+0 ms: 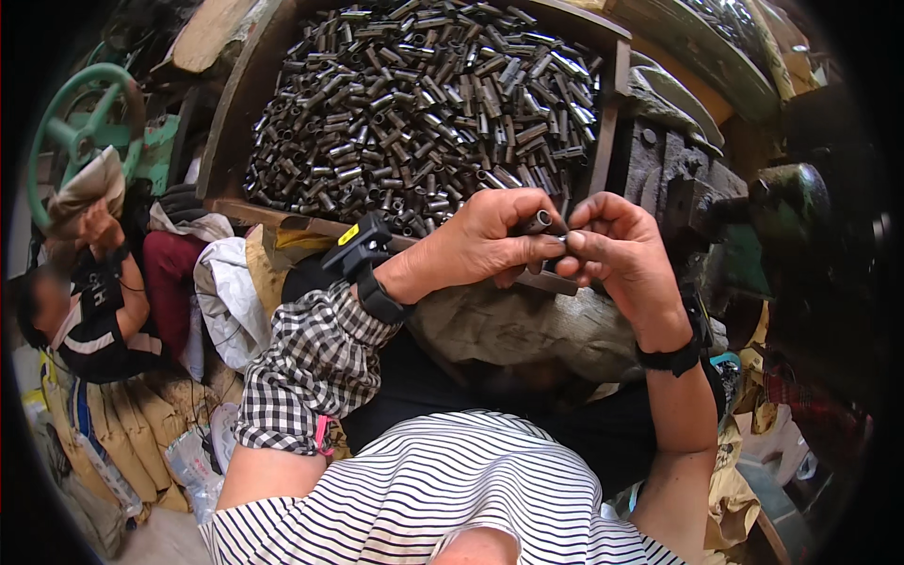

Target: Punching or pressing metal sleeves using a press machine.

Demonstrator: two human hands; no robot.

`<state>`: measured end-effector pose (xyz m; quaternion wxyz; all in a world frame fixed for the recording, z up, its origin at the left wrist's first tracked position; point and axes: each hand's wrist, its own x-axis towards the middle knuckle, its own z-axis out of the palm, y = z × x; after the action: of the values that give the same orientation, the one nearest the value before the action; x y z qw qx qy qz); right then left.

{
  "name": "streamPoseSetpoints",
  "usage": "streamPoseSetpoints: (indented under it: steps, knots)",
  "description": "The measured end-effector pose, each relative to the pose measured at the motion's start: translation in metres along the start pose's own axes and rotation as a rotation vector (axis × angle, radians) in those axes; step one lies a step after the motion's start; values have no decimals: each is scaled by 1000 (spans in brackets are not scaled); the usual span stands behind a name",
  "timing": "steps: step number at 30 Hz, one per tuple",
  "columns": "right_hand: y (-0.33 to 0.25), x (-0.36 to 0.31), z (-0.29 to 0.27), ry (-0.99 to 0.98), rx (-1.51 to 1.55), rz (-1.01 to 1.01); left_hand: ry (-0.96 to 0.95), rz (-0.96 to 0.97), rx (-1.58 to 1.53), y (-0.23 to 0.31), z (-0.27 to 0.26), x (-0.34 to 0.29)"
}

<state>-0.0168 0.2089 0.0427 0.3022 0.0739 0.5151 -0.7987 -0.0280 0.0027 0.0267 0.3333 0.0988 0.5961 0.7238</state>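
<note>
My left hand [504, 231] is closed around a short dark metal tube [537, 222], whose round open end shows above the thumb. Fingertips of my right hand [612, 235] are pinched together right beside the left thumb. Something tiny and shiny shows between the two hands, too small to name. Just beyond the hands stands a wooden bin [235, 94] heaped with many similar short metal tubes [414, 122], lying in all directions. Both hands are over the bin's near right corner.
Dark, greasy machinery [791, 217] stands close on my right. Grey cloth [518, 325] hangs below my hands. On the far left, another person [104, 301] sits by a green handwheel [85, 132], an arm raised. Brown sacks [122, 433] lie at lower left.
</note>
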Motion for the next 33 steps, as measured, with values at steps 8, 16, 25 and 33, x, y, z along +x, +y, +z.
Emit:
streamPoseSetpoints:
  steps: [8,16,25,33]
  knots:
    - [14,0,8,126,4,-194,38,-42,-151,-1,-2,7]
    - [3,-22,27,252,-327,-262,29,40,-339,-13,-11,11]
    - [-37,-266,3,1008,-864,-1257,347,54,-266,-14,2,-45]
    - [-48,-262,-122,1274,-562,-1352,364,-39,-253,-7,45,-42]
